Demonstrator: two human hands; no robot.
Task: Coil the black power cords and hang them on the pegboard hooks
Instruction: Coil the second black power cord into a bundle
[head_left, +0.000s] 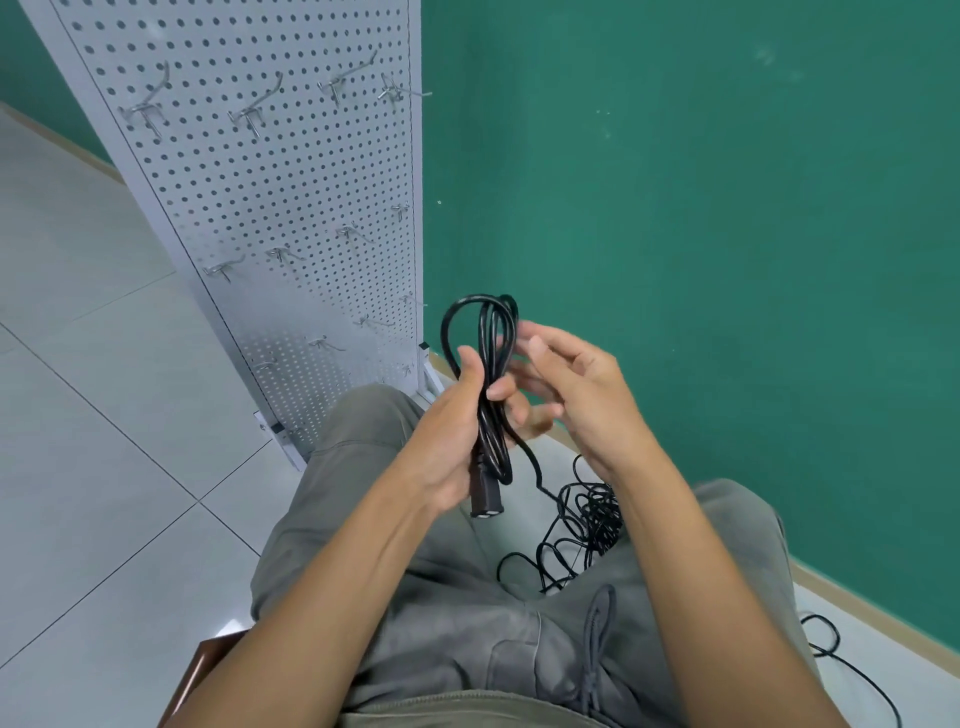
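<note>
The fingers and thumb of the left hand (457, 441) are curled around the middle of a partly coiled black power cord (491, 384), pinching its gathered loops together. The coil stands roughly upright in that grip: its rounded top loops rise above the fingers, and its black connector plug (484, 503) hangs out below the palm, pointing down. Just beside the coil, on its right, the right hand (582, 395) is held with fingers spread and relaxed, the fingertips close to the strands; whether they actually touch the cord cannot be told. From the bottom of the coil a single strand trails down and to the right to a loose tangle of black cord (587, 525) lying on the floor between the person's knees. Below and well to the right of the coil, another length of black cord (852, 670) snakes across the floor. The person is seated, wearing grey-green trousers (467, 613), both bare forearms reaching forward. Up and to the left of the coil stands a tall white pegboard (270, 197), tilted in the wide-angle view, carrying several rows of metal hooks (254, 111), none with anything hanging on it. Behind the coil and to its right is a green wall (701, 208); to its left stretches a pale tiled floor (93, 364).
</note>
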